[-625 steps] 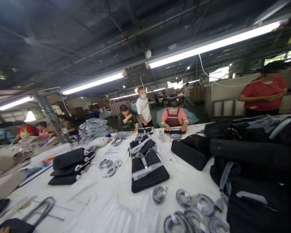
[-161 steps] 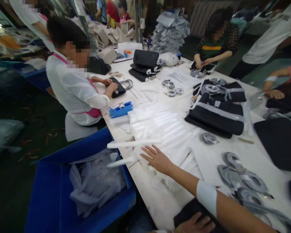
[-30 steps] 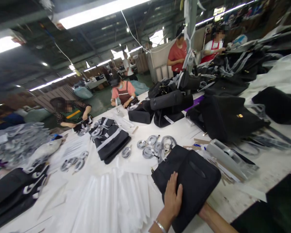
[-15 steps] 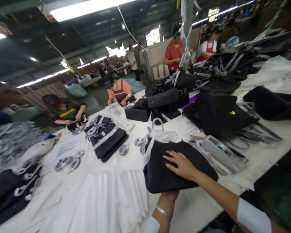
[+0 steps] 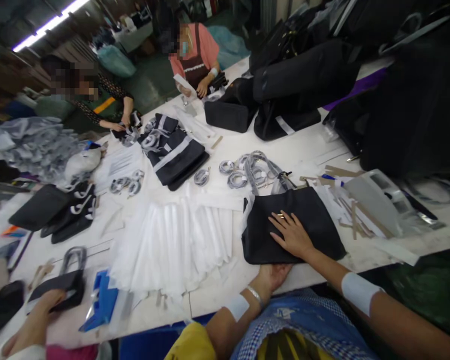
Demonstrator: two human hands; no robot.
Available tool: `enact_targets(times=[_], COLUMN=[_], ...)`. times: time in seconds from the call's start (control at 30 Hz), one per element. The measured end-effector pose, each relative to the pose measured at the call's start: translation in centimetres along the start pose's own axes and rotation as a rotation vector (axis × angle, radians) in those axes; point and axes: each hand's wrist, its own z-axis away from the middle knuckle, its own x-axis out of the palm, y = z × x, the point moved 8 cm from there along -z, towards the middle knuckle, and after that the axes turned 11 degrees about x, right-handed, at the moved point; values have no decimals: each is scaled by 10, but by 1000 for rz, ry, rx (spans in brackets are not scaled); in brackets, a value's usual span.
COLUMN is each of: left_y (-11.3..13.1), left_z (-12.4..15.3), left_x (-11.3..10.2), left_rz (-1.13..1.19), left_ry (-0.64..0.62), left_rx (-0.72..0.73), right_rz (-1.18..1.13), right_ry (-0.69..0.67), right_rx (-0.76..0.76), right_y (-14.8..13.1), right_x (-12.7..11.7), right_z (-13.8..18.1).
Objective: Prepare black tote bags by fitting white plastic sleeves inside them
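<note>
Steadying a black bag flat on the white table, near its front edge.

Right hand lies open, fingers spread, palm pressing the bag's top face; it grips nothing. Left hand cups the bag's near bottom edge from below, fingers partly hidden. Judged step: positioning the bag. Next move calls for a firm hold with both hands. White sheets lie just left.

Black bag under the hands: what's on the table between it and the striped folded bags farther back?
In the head view, coiled grey straps lie between the black bag and the striped folded bags.
</note>
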Motion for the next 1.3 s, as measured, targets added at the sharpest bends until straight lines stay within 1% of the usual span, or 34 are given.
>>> enact_targets(times=[0.07,0.1,0.13,0.17,0.23,0.27,0.3,0.33,0.37,0.4,0.47,0.5,0.57,0.6,0.67,0.73,0.87,1.03,1.13,1.23,1.3], left_y=[-14,-14,-6,12,73,105,132,153,167,176,181,180,175,173,171,177,202,237,255,264,266], left_z=[26,41,53,62,78,84,88,86,79,69,49,41,32,30,33,41,64,93,110,125,135], left_x=[-18,-29,-43,-58,-85,-91,-92,-89,-84,-78,-69,-69,-76,-81,-89,-95,-102,-95,-100,-116,-127], left_rz=[-42,-85,-154,-294,-582,-697,-775,-832,-874,-906,-938,-935,-861,-809,-720,-680,-664,-713,-675,-527,-429], left_ry=[-48,-53,-29,33,268,384,469,499,485,448,379,375,401,409,389,356,351,339,416,520,555], left_rx=[-118,-151,-126,-24,332,512,668,786,868,917,939,925,867,836,789,778,787,819,833,838,847], right_rz=[4,2,-4,-13,-38,-54,-68,-79,-86,-88,-82,-78,-72,-71,-69,-70,-96,-112,-128,-147,-146], right_ry=[8,7,3,-4,-17,-22,-26,-28,-28,-26,-19,-14,-11,-12,-11,-4,10,19,17,17,18], right_rx=[0,1,1,0,4,8,11,14,16,17,19,20,19,18,17,20,26,33,41,46,45], right_y=[-2,-2,-2,-2,-1,-1,0,0,1,1,1,1,0,0,0,-1,-1,0,1,1,1], right_x=[4,5,7,8,10,10,11,11,11,11,10,10,9,9,9,8,7,9,9,9,10], right_z=[1,2,3,4,5,5,5,5,5,5,5,6,6,6,6,6,7,7,7,7,7])
